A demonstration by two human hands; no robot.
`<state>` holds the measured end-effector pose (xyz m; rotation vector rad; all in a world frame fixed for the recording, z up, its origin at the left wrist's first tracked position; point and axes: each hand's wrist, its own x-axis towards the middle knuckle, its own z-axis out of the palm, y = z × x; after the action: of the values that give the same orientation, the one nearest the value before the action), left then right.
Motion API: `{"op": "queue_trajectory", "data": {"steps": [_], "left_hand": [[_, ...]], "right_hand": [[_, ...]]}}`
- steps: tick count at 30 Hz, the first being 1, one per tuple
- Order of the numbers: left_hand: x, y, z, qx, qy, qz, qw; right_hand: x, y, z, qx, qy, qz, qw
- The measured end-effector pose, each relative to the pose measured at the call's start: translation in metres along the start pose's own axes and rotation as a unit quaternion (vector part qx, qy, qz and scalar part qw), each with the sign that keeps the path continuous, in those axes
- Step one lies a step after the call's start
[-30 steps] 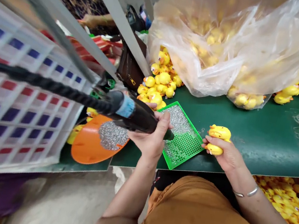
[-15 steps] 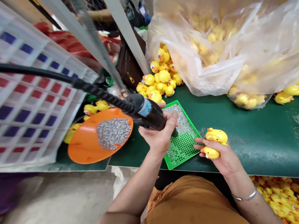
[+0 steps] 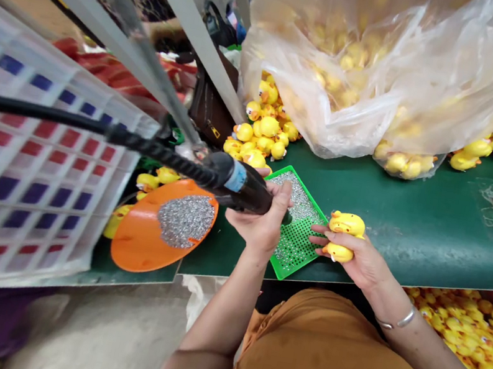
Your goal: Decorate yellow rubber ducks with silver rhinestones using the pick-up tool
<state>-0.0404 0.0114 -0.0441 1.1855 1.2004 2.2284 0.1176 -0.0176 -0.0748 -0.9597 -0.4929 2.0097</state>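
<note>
So the left hand [image 3: 264, 216] has its fingers wrapped round a black power tool [image 3: 246, 187], with the tip over a green tray [image 3: 298, 241]. Can't tell if the tip actually touches it. The right hand [image 3: 364, 254] has its fingers closed on two yellow toy ducks [image 3: 346, 224], thumb across them and a few fingertips poking out toward the tray. Those ducks are right by the tray's right-hand corner.

Tray's got holes all over, with small metal bits [image 3: 300, 203] mostly heaped at its far end. Just left of it sits an orange dish [image 3: 130, 241] with more of the same bits. It's all on a green worktop [image 3: 392, 215].

Further out, there's a duck pile [image 3: 261, 140] behind the tray, next to a big see-through bag [image 3: 433, 83] stuffed with more ducks. A white basket [image 3: 40, 175] stands far left, with the tool's black cable [image 3: 73, 118] running across in front.
</note>
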Motion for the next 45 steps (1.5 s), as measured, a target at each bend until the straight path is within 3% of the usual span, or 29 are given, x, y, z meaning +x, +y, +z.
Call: {"op": "queue_trajectory", "data": {"steps": [7,12,45], "left_hand": [[0.0,0.035,0.001,-0.065,-0.011,0.016,0.998],[-0.002,0.049,0.002,-0.118,-0.028,0.009,0.993],[-0.008,0.052,0.006,-0.114,-0.054,0.001,0.992]], "right_hand": [[0.001,0.003,0.006,0.004,0.001,0.001,1.0],[-0.003,0.0,0.007,0.013,-0.002,-0.005,1.0],[-0.006,0.006,0.002,0.008,0.002,0.001,1.0]]}}
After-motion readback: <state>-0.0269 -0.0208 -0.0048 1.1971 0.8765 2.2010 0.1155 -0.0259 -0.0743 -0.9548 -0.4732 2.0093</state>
